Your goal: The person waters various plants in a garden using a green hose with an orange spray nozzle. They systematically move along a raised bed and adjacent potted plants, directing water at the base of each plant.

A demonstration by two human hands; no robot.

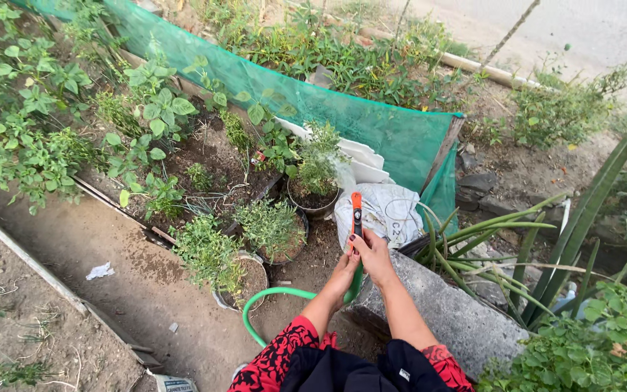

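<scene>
At twelve o'clock from both hands, left hand [342, 274] and right hand [373, 255] clench the orange-black hose nozzle [356, 213]; best kept low toward the round potted herb [315, 174].

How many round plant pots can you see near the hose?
3. The far round dark pot sits beside the white sack, the middle pot is left of it, and the nearest pot lies by the green hose. Leaves may hide more.

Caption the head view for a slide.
Both hands grip an orange hose nozzle, spraying a potted plant.
</scene>
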